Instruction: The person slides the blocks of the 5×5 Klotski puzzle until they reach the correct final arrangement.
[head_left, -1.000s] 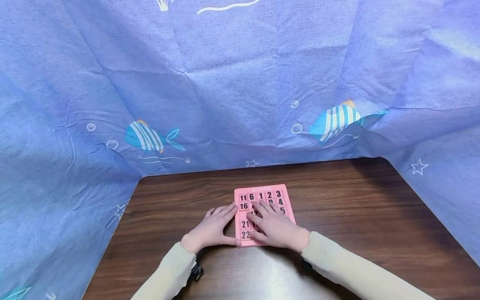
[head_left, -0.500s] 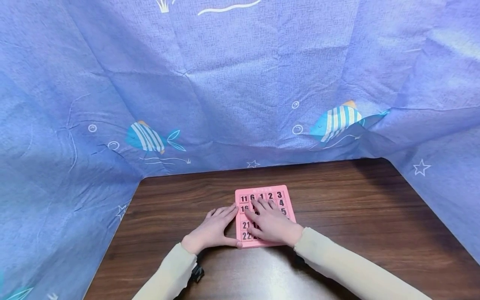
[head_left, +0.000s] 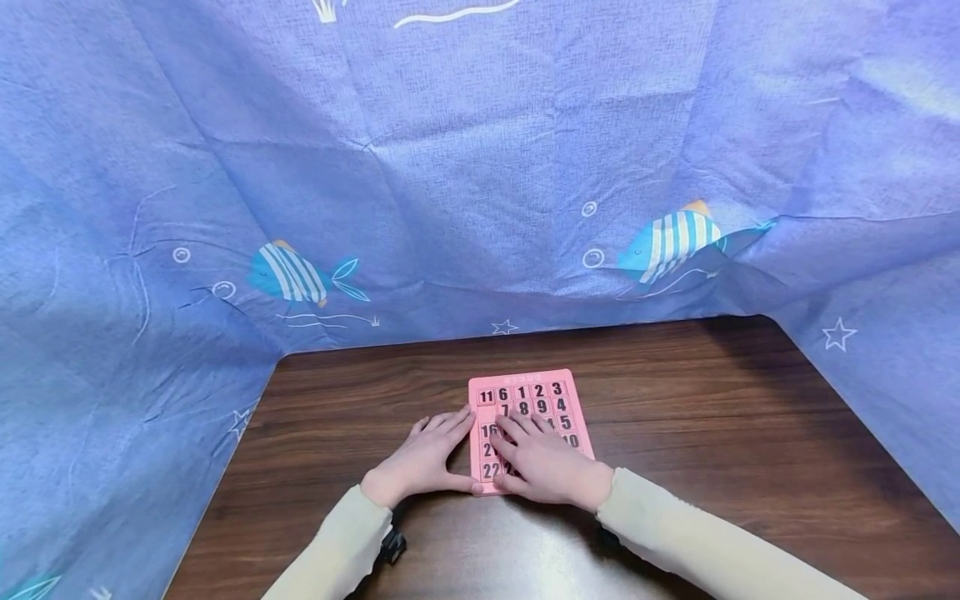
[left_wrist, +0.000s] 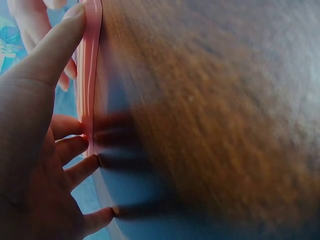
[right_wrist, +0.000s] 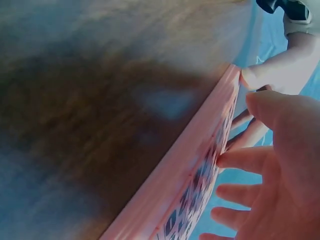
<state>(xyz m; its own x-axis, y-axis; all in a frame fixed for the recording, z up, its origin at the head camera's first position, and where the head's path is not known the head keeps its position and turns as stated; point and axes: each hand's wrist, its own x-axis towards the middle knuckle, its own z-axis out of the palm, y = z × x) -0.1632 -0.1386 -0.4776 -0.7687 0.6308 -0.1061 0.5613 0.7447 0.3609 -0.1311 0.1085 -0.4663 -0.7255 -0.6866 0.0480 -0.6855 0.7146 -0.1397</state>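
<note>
Pink board (head_left: 519, 380) lies flat on the worktop (head_left: 720, 433), about midway between its left and right edges, well short of the far edge; step in hand, by my reading: sliding numbered tiles about, with one slide just made; gap (head_left: 487, 414) sits at the board's left edge, second row from the far edge, between tile 11 (head_left: 487, 397) and tile 16 (head_left: 490, 431), with tile 7 (head_left: 505, 409) beside it.

Left hand (head_left: 416, 462) braces the board; fingers spread wide, thumb at the near left corner, fingertips at the left edge; right hand (head_left: 551, 458) lies over the near right part, fingers loosely spread, pinching nothing; one fingertip seems to touch the tiles in the right wrist view, the others I cannot tell.

Next move, I judge, calls for a light, straight fingertip push on a tile bordering the gap, 7 or 11 likeliest, board kept steady from the left edge.

Against half a second ago: 16 has shifted one place toward the near edge, so the gap now lies on its far side; right hand drawn back nearer that edge, uncovering 8 (head_left: 523, 408) and 9 (head_left: 542, 407); left hand much the same.
</note>
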